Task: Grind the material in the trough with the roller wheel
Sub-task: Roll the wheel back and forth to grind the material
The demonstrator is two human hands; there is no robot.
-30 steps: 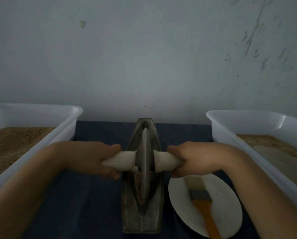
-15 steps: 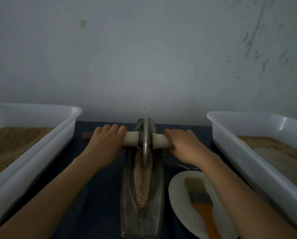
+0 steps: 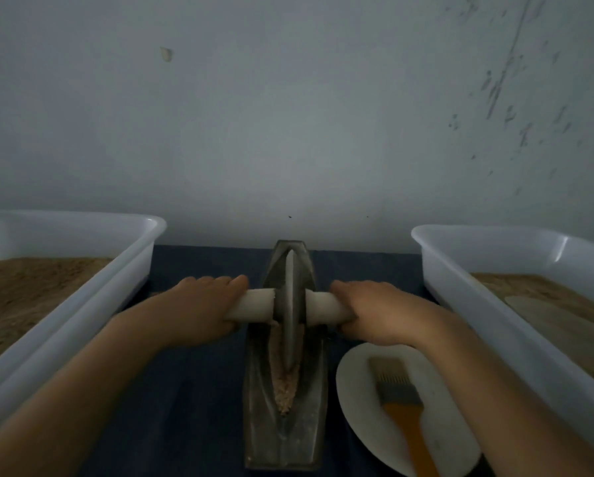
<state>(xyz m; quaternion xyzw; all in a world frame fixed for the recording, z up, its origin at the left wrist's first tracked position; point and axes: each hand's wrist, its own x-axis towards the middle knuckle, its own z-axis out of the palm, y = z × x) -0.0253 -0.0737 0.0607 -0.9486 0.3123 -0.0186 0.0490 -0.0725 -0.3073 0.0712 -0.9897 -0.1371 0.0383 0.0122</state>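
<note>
2 hands (image 3: 199,306) (image 3: 383,313) gripping roller wheel (image 3: 290,304) handles, axle crosswise, trough (image 3: 283,425) lengthwise.

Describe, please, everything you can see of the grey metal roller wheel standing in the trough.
The grey metal roller wheel is a thin, dull disc standing upright on edge in the groove of the long dark metal trough, seen nearly edge-on. A pale, whitish handle bar runs through its centre and sticks out on both sides. The left hand grips the left end, the right hand the right end. Its lower rim sits among the coarse tan material lying in the groove.
</note>
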